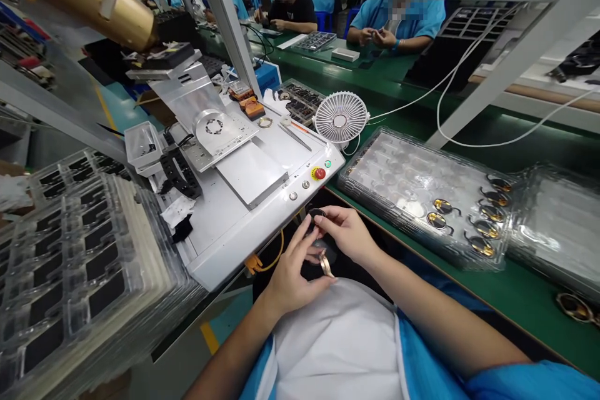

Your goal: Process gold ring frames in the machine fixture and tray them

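In front of my body, my left hand point(297, 272) has its fingers around a gold-coloured metal ring point(325, 264), held near the thumb. Close above it, my right hand point(349, 231) pinches a small dark round part point(317, 214) between thumb and fingers. Fingertips of my left hand also touch that dark part, and its details are too small to make out. Both hands are just off the front edge of a white machine point(262, 200) with a red stop button point(319, 173).
A silver fixture point(213, 131), tweezers point(295, 134) and another ring point(265, 122) lie on the machine. To the right are a white fan point(341, 119) and clear trays point(389, 169) with round black-and-gold parts point(492, 212). Stacked trays point(89, 250) stand left. Other people sit across the bench.
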A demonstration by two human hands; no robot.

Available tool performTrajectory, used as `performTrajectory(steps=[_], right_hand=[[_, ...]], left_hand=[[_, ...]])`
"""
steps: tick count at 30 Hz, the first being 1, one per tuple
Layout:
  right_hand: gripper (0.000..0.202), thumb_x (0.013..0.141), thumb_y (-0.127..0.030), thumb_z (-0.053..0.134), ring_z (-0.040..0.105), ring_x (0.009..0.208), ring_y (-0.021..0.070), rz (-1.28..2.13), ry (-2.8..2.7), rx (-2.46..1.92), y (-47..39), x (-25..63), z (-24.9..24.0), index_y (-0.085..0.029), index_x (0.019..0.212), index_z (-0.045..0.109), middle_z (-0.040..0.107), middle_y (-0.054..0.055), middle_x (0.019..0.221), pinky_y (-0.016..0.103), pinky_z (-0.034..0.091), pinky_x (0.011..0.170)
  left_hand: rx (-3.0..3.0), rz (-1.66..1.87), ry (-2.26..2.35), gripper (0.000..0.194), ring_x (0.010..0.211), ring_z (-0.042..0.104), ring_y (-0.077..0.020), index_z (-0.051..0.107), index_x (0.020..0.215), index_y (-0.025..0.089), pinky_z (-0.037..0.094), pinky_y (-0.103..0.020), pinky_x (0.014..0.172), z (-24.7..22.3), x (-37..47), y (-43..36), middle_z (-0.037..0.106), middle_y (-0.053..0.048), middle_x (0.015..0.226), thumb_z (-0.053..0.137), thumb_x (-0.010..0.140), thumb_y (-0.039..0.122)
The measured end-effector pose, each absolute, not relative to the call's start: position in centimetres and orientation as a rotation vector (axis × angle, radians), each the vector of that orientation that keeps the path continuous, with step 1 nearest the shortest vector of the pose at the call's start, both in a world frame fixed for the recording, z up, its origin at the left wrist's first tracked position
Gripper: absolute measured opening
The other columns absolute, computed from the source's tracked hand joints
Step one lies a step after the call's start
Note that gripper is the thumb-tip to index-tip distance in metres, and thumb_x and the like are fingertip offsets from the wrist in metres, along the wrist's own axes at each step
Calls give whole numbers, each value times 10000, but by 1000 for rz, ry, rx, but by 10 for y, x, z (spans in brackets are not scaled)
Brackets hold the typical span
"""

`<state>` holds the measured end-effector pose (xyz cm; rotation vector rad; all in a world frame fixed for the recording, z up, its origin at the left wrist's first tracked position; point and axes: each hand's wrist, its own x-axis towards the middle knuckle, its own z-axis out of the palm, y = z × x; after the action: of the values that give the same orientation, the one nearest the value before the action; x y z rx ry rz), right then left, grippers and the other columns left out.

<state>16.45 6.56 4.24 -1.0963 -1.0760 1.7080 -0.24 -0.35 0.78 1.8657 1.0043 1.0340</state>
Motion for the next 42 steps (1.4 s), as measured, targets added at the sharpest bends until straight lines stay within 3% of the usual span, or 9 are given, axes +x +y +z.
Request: performTrajectory(steps=[5,10,15,20,24,26,33,37,42], right_hand=[[627,559,-565,876,599,520,57,1788,-1059,-1146,67,179,53,-93,893,633,630,-10,619,177,540,535],[643,486,-494,930,641,551,69,1875,-1038,-1135,68,186,54,-77,879,638,668,6,664,182,581,566],[672,415,-446,963,643,544,74,1894,-987,-1124,67,187,53,-70,862,631,675,9,664,181,583,559],[618,507,-542,909,538,476,24,1818,-946,-1137,64,187,50,-104,779,568,585,-42,573,144,473,484],[585,505,-512,917,529,538,-2,1892,-969,-1114,62,193,53,-88,738,588,632,-17,658,119,430,508],[602,448,-477,942,579,585,15,1995,-924,-1115,57,192,57,-74,725,592,666,4,716,129,481,554],[575,458,-386,915,590,546,45,2030,-862,-1140,36,170,70,-105,718,486,623,-16,632,151,496,540],[432,511,-265,799,508,527,-2,1903,-913,-1145,31,163,74,-129,730,452,563,-57,609,103,406,497],[344,545,-244,683,447,495,-7,1834,-1037,-1166,30,160,77,-157,745,416,527,-74,585,101,334,442]], left_hand=[[1672,1141,870,798,1063,720,-293,506,1440,232,650,-364,813,14,-6,1,92,-255,1675,880,739,159],[2014,1019,963,737,1066,722,-275,482,1465,216,637,-372,875,14,-10,4,282,-246,1629,822,811,194],[2299,903,1035,785,1236,650,-306,367,1561,242,566,-429,1038,12,-11,6,356,-199,1609,751,877,211],[1915,1061,909,832,1150,695,-279,424,1532,304,600,-403,983,13,-7,5,268,-181,1655,809,813,141],[1415,1302,742,577,1195,675,-261,620,1345,250,572,-389,1036,12,-4,7,637,-129,1364,810,816,120],[1289,1384,692,456,1188,678,-236,685,1257,225,553,-354,1056,11,-3,9,707,-118,1240,823,825,171],[1160,1428,663,498,1112,713,-203,733,1229,306,591,-279,960,0,1,11,711,-87,1257,895,761,247],[1169,1481,740,536,1071,730,-269,765,1178,301,631,-359,908,-5,-1,9,731,-106,1193,946,675,264],[1142,1512,873,571,980,753,-278,795,1088,279,646,-382,880,-5,-1,7,749,-113,1110,999,555,295]])
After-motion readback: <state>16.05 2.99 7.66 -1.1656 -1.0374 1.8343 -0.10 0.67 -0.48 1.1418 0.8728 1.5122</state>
